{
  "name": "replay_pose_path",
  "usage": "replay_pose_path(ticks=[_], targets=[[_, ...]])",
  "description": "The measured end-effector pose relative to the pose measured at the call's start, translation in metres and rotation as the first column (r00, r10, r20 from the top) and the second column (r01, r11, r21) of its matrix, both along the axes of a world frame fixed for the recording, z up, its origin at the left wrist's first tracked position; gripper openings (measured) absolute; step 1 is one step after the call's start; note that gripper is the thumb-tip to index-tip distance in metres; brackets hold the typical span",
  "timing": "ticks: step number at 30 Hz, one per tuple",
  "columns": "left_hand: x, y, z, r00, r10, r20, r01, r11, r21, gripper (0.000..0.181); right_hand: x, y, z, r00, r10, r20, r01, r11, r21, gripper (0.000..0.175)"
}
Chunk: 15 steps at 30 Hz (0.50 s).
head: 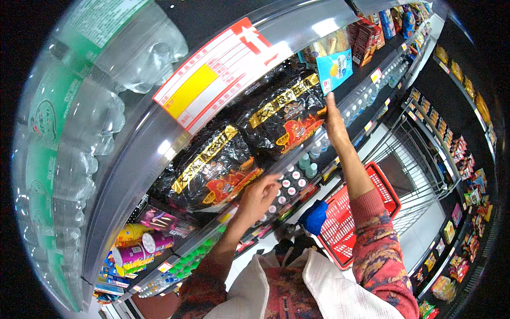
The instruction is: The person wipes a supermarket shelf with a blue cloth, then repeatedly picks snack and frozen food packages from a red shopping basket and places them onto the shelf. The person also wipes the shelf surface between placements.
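Note:
Two large black snack packs with gold bands and red flame artwork lie side by side on a store shelf, the left pack [217,171] and the right pack [285,115]. My right hand [336,123] reaches to the right pack's outer side; its fingertips are partly hidden there, just below a light-blue food pouch [336,69], so its grip cannot be told. My left hand [259,197] is in front of the left pack's lower right corner, fingers loosely bent and apart, holding nothing. A red-and-white price sign [211,75] hangs from the shelf edge above.
Large green-labelled bottles [51,115] stand on the upper shelf at left. Purple-lidded cups [129,255] sit at lower left. Bottled drinks [310,167] line the lower shelf. A red shopping basket [338,227] and a metal cart [418,175] are in the aisle, with another snack shelf [474,187] beyond.

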<state>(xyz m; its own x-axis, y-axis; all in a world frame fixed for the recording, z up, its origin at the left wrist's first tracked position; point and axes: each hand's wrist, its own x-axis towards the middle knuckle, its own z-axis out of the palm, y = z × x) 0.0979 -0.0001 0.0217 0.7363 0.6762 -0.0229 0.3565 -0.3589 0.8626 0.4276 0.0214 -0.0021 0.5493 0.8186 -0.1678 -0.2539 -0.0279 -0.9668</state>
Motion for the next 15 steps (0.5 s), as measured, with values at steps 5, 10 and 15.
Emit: replay_pose_path(ticks=[5,10,15], targets=[[-0.049,-0.027,0.003,0.978,0.206,0.039,-0.199,0.971,-0.13,0.028,-0.021,-0.041,0.003,0.97,-0.042,0.238,-0.021,0.966,0.258,0.084],[-0.074,-0.019,-0.005,0.959,0.281,0.04,-0.28,0.96,-0.027,0.031,-0.035,-0.046,-0.004,0.867,-0.002,0.498,-0.154,0.95,0.273,0.103],[-0.075,-0.013,-0.017,0.952,0.283,0.114,-0.288,0.957,0.034,0.028,-0.044,-0.041,0.001,0.758,-0.069,0.649,-0.078,0.978,0.194,0.103]])
